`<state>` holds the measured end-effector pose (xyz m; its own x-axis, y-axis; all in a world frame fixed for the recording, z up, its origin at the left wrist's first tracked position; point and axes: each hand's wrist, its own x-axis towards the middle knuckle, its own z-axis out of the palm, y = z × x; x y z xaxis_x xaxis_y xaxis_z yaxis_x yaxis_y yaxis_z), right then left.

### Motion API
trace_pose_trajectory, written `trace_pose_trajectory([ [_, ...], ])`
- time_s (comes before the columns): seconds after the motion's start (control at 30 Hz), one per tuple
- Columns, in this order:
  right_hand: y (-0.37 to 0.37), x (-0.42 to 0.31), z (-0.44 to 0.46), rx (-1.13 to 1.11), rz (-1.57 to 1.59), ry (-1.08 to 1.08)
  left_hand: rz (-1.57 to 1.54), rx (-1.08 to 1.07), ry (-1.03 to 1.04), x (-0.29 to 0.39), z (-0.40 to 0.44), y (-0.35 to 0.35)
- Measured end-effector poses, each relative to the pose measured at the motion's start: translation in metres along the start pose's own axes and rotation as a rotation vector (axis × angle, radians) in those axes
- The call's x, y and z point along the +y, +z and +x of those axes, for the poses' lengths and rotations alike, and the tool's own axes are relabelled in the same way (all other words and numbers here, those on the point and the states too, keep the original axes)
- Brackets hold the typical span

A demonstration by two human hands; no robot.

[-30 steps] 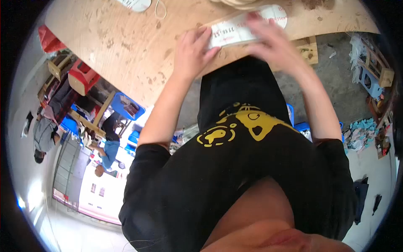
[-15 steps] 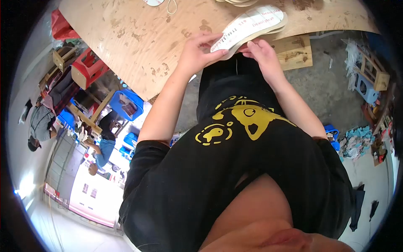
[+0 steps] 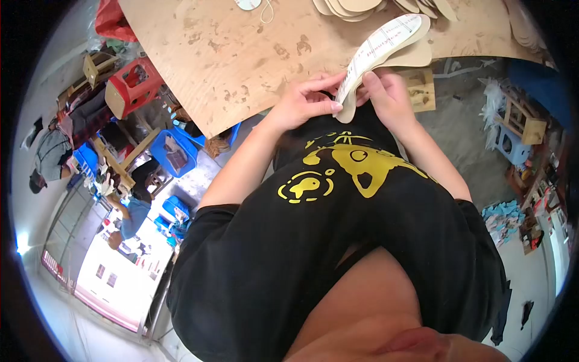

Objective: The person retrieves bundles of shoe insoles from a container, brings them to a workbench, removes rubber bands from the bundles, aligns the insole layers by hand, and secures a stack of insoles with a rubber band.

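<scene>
In the head view, the left hand (image 3: 310, 104) pinches the near end of a white printed insole (image 3: 379, 49) between thumb and fingers, while the right hand (image 3: 391, 99) has its thumb on the edge of the beige insoles (image 3: 411, 55) fanned out beneath it, its other fingers partly hidden behind them. The insoles slant across the near edge of the wooden table (image 3: 223, 66), their narrow ends in front of the black shirt (image 3: 338, 241); beyond lie a beige stack (image 3: 348, 7) and a pale loop (image 3: 266, 12).
</scene>
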<state>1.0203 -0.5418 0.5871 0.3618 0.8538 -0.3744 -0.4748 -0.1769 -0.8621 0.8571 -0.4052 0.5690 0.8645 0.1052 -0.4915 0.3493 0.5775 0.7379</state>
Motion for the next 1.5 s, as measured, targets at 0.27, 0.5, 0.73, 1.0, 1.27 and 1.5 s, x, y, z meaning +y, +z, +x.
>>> trace_pose_trajectory([
  [0.27,0.05,-0.088,-0.009,-0.103,-0.184,-0.141,-0.227,-0.199,0.122,0.051,-0.034,0.009],
  [0.5,0.12,-0.121,0.0,-0.055,-0.583,-0.271,-0.591,-0.36,0.377,0.077,-0.064,-0.002],
  [0.73,0.16,-0.109,0.029,-0.11,-0.377,-0.157,-0.388,0.247,0.268,0.112,-0.086,-0.031],
  [1.0,0.143,-0.087,0.064,0.083,0.445,-0.169,-0.492,0.542,0.374,0.091,-0.135,-0.131],
  [1.27,0.141,-0.012,0.1,0.005,0.402,-0.212,-0.634,0.967,0.589,0.064,-0.18,-0.188],
  [1.5,0.154,0.042,0.092,-0.193,-0.192,-0.133,-0.553,1.01,0.571,0.064,-0.19,-0.195],
])
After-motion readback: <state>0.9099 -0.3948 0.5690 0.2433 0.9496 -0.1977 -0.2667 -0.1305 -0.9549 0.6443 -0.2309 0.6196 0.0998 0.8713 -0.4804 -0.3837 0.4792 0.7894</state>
